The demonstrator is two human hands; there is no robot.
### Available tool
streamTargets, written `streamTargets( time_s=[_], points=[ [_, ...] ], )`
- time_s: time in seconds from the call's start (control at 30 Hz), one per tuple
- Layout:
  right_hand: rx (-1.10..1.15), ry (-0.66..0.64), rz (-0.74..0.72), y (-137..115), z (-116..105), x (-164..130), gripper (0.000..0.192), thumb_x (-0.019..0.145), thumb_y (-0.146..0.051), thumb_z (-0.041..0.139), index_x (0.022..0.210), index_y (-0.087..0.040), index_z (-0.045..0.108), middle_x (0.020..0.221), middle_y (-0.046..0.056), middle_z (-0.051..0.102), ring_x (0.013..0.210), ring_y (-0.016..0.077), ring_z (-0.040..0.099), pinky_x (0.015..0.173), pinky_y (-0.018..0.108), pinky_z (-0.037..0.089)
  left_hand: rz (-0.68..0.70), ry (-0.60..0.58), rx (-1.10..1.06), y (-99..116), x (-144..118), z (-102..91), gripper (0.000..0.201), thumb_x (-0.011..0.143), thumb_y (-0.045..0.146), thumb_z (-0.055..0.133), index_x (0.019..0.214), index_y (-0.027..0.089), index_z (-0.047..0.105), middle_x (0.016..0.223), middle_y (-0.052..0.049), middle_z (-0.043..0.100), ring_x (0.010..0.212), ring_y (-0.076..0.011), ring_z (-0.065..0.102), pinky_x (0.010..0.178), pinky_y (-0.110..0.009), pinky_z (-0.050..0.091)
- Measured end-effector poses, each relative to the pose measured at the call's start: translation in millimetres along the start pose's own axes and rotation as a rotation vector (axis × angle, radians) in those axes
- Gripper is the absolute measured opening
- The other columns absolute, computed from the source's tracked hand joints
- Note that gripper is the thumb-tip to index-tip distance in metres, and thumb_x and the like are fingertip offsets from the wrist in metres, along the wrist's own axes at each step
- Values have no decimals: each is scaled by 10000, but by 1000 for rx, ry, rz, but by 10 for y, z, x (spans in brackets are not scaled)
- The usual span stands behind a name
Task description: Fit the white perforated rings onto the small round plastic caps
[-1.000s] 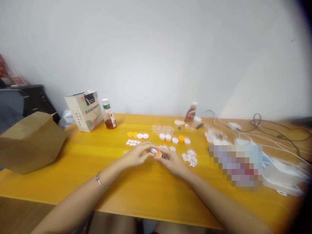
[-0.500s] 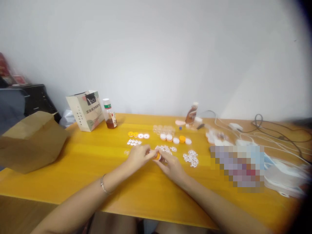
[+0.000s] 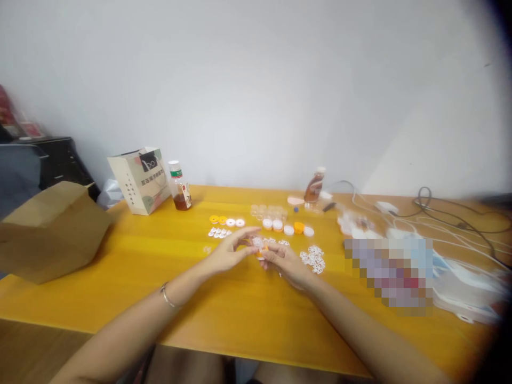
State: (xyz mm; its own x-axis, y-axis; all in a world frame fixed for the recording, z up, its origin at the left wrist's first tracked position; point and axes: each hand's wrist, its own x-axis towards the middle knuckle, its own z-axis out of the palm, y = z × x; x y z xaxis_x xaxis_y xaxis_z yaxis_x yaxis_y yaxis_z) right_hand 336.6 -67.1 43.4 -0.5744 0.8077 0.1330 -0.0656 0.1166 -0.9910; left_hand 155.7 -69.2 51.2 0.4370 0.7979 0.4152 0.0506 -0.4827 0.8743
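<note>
Tiny fiddly stuff here: the white-and-orange piece (image 3: 261, 253) is up between the person's two hands, over the middle of the table (image 3: 208, 330). The right hand (image 3: 288, 265) has it pinched between thumb and fingers, and the left hand (image 3: 228, 253) takes the other side, thumb against it and index finger arching above, so I'd call the grip closed on that piece from both sides. How hard either hand is squeezing I honestly can't tell, and the top is too blurry for me to say how its parts sit. If it were me, I'd let one hand just steady the piece and leave the fine adjusting to the other, because two hands pushing at once would probably make something that small tilt or pop out. Thumbs low on the sides, so the top stays visible, and hold it level (easy to forget when you're staring at your fingertips). I'd also mind that right wrist: a heap of white cut-out pieces (image 3: 314, 259) lies near it, and a careless swing could scatter them. The row of round caps (image 3: 288, 230) sits farther back, beyond the fingers, so I'd worry less about knocking those, but short, light finger movements seem smartest anyway.
</note>
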Motion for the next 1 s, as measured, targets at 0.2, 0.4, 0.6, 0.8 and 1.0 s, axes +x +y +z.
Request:
streamTargets(
  time_s=[0.2, 0.4, 0.6, 0.8, 1.0],
  points=[
    [-9, 40, -14, 35, 90, 9, 301, 683, -363, 638, 912, -170, 610, 690, -7, 576, 602, 99, 502, 609, 240, 416, -65, 208, 93, -20, 28, 95, 186, 713, 248, 607, 866, 145, 583, 835, -49, 616, 789, -152, 550, 764, -281, 411],
    [-46, 200, -57, 81, 204, 26, 267, 671, -362, 636, 873, -187, 620, 653, -21, 567, 589, 104, 493, 596, 246, 423, -132, 397, 122, -43, 43, 189, 224, 644, 297, 666, 755, 142, 548, 727, -15, 584, 688, -121, 522, 674, -243, 406],
    [129, 82, -14, 92, 139, 0, 230, 705, -361, 615, 777, -143, 608, 612, -3, 568, 551, 90, 500, 563, 226, 400, -97, 62, -165, 36, 22, 63, 321, 750, 366, 562, 989, 152, 548, 934, -78, 604, 832, -170, 562, 761, -284, 417],
    [48, 157, -41, 39, 210, -12, 241, 671, -362, 644, 790, -158, 599, 640, -16, 564, 575, 90, 491, 581, 227, 402, -40, 218, 45, 8, 19, 156, 217, 725, 308, 595, 865, 149, 552, 867, -59, 595, 849, -168, 542, 796, -285, 397],
    [14, 240, -38, 48, 257, -9, 242, 642, -356, 665, 797, -181, 602, 685, -18, 569, 602, 97, 480, 612, 244, 413, -80, 420, 92, -32, 25, 235, 262, 635, 320, 677, 736, 153, 503, 740, -8, 565, 749, -138, 523, 760, -278, 403]
  ],
)
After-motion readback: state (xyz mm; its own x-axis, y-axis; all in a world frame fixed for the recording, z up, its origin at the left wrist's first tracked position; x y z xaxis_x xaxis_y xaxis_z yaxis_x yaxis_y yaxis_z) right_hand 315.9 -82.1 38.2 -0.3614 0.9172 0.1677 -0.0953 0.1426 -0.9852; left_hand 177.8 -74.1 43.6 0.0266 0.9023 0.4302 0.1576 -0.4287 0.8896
